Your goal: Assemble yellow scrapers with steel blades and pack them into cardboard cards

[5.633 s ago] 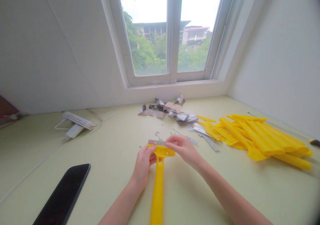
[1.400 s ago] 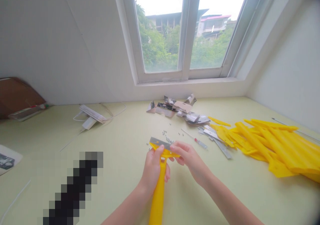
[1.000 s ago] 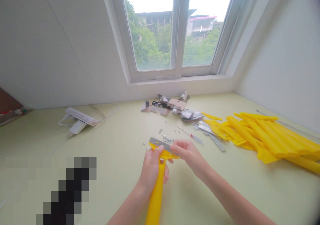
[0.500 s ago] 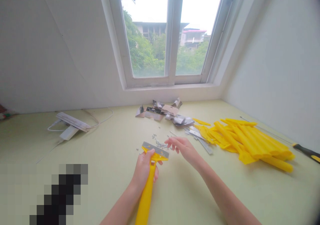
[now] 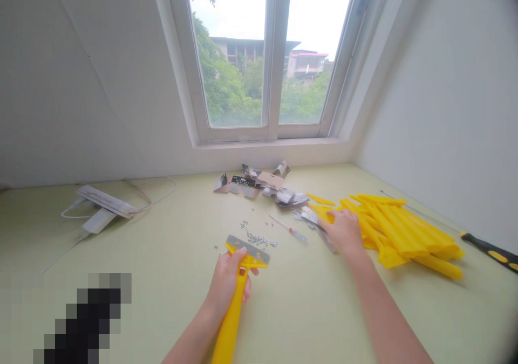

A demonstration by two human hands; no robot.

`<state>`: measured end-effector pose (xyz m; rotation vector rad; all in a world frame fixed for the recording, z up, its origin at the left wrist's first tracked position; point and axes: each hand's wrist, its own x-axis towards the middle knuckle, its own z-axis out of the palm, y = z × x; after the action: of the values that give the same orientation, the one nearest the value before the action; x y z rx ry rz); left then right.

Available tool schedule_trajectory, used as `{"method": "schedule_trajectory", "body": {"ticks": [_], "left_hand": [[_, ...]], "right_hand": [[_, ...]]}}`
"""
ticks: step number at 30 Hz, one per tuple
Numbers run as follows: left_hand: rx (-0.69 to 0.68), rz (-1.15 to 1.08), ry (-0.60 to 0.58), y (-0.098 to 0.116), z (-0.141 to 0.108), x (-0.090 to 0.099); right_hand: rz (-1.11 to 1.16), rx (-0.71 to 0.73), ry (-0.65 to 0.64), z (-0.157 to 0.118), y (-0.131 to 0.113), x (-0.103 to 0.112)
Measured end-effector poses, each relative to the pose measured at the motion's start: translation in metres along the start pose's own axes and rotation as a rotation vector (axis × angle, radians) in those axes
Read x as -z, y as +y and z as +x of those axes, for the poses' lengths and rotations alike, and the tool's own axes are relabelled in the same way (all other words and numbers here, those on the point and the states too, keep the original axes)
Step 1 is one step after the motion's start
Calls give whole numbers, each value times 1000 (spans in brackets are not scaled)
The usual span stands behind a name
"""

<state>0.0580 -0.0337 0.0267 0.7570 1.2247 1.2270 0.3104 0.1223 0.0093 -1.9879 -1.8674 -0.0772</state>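
Observation:
My left hand [image 5: 225, 280] grips the handle of a yellow plastic scraper [image 5: 231, 321], whose head carries a steel blade [image 5: 247, 249] pointing away from me. My right hand [image 5: 343, 232] is well to the right, resting on a loose stack of metal blades [image 5: 311, 218] beside a heap of yellow scrapers [image 5: 404, 229]. Its fingers hide part of that stack, and I cannot tell whether they hold a blade. Small metal nuts or screws [image 5: 254, 237] lie scattered just beyond the scraper head, and a small red-handled screwdriver [image 5: 288, 229] lies between my hands.
Torn cardboard packaging [image 5: 259, 183] lies at the table's back, below the window. A larger black-and-yellow screwdriver [image 5: 489, 252] lies at the right. At left are a white adapter with cable [image 5: 99, 207] and a pixelated dark object [image 5: 83, 321]. Walls bound the pale green table [image 5: 162, 256].
My right hand has let go of the scraper head and moved right onto the blade stack. My left hand has shifted slightly left and toward me, carrying the scraper.

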Motion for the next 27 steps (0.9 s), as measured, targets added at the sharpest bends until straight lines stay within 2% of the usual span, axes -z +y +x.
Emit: {"method": "schedule_trajectory", "body": {"ticks": [10,15,20,22,24,26,27], "left_hand": [[-15,23,4,1,-2,0],[-18,27,-11,0,-1,-1],[-17,40,-18,0,-2,-1],[-25,44,-23,0,-2,-1],[-25,42,-23,0,-2,-2],[-16,33,-22,-2,-2,-2],[-14,30,-25,-3,-1,-2]], "right_hand": [[5,22,21,2,4,-6],[-50,32,62,-3,-5,-5],[3,17,69,-2,-8,-5],[101,-9,72,-1,-9,-1],[293,-44,60,-2,-16,6],[590,-56,10,-10,-31,17],[775,-15,-76,-16,-42,23]]}}
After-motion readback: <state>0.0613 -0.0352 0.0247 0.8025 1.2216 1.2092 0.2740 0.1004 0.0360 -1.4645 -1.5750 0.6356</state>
